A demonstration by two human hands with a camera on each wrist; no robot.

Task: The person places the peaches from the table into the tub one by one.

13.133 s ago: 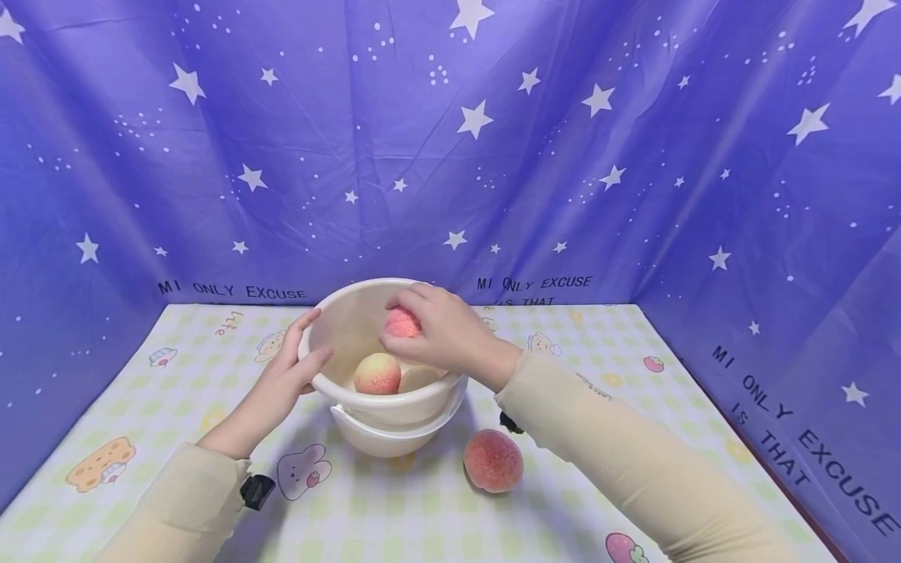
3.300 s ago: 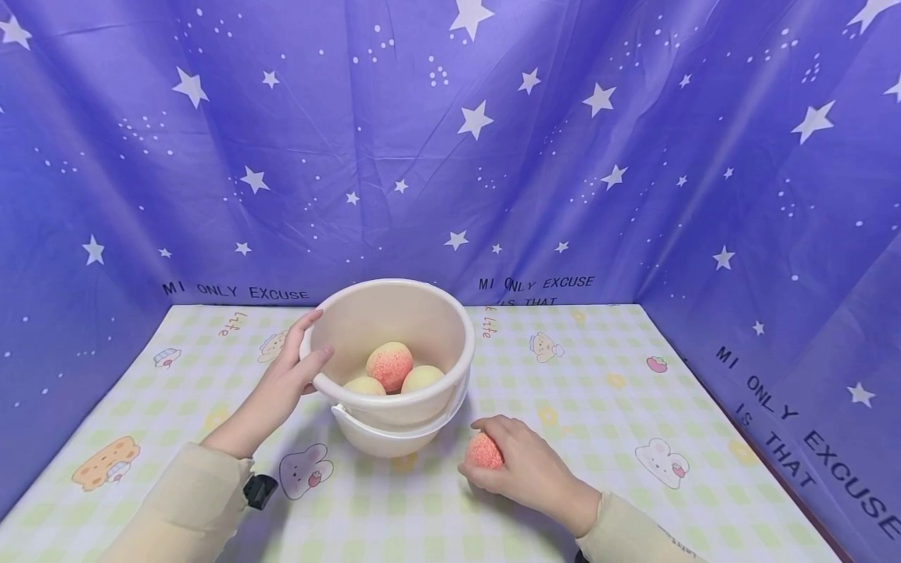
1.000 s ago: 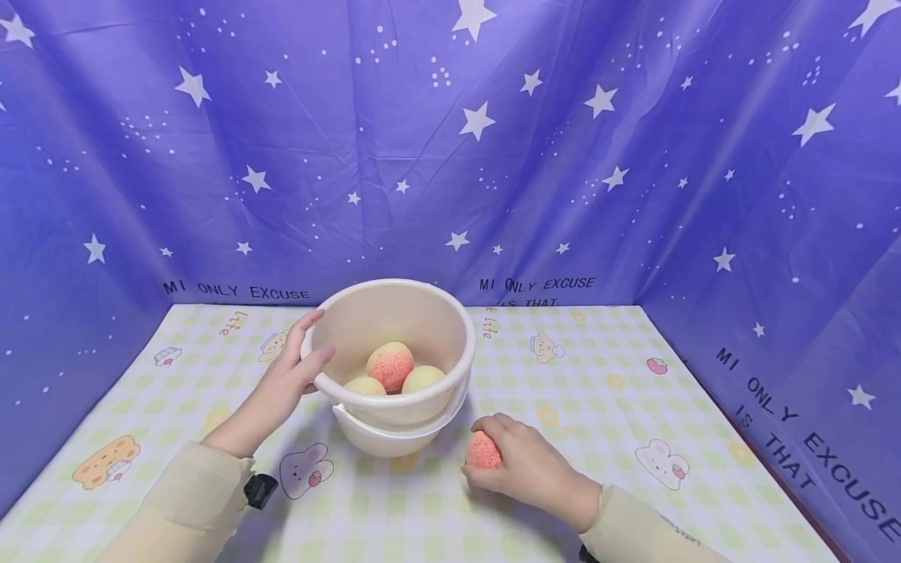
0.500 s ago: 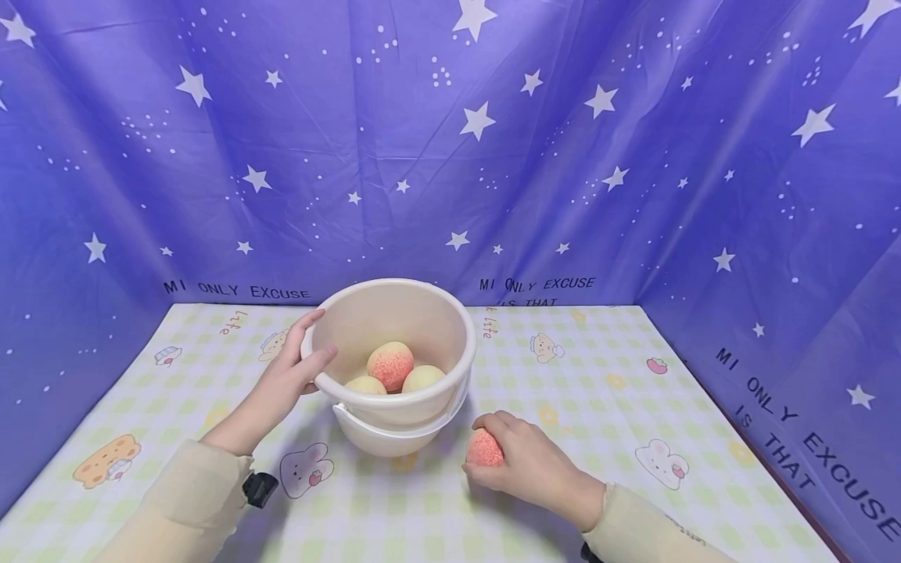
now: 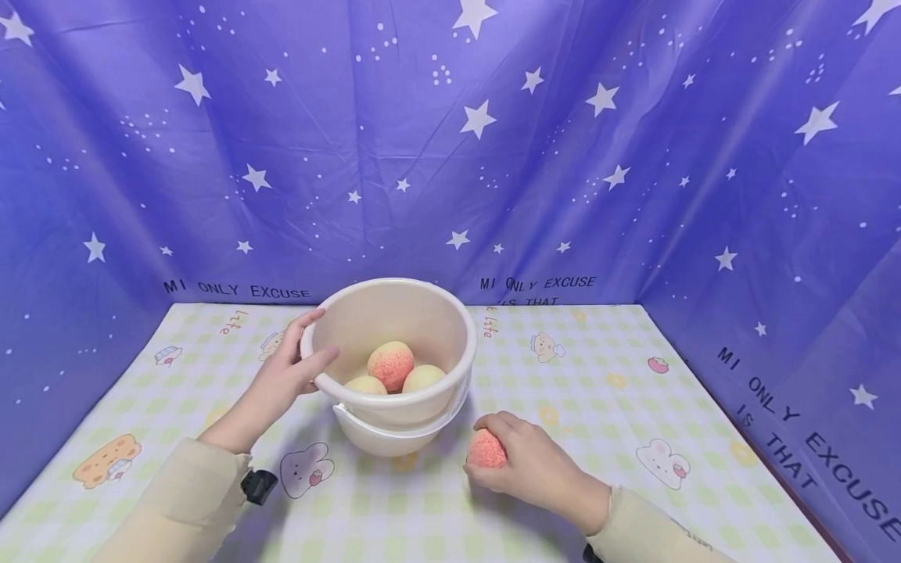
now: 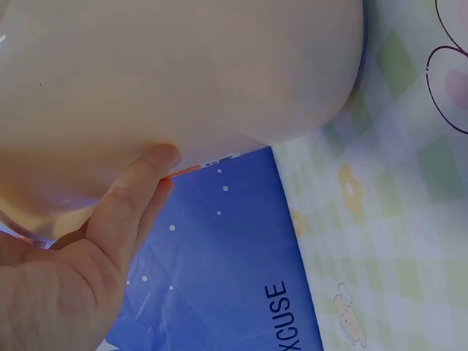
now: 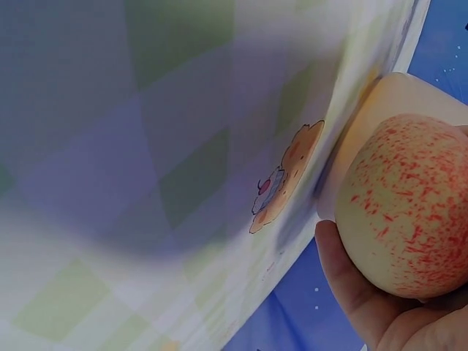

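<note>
A white bucket (image 5: 394, 426) stands at the middle of the table, its handle hanging down the near side. My left hand (image 5: 281, 374) grips the bucket's left rim, thumb inside and fingers along the outer wall. In the left wrist view those fingers (image 6: 131, 197) lie against the bucket wall. Three peaches show inside: a red-and-yellow peach (image 5: 391, 366) on top and two paler ones beside it. Right of the bucket, my right hand (image 5: 531, 461) holds another peach (image 5: 487, 450) between thumb and fingers, low over the cloth. The right wrist view shows this peach (image 7: 402, 212) speckled red on cream.
A checked tablecloth (image 5: 598, 500) with cartoon prints covers the table. Blue-purple curtains (image 5: 394, 141) with white stars hang behind and along both sides, close to the table's edges. Black wrist-worn devices (image 5: 259, 486) sit at the sleeves.
Thirteen seconds ago my right hand held a peach over the bucket while another lay on the table; by 3.3 seconds ago it held one beside the bucket. Since then almost nothing has moved.
</note>
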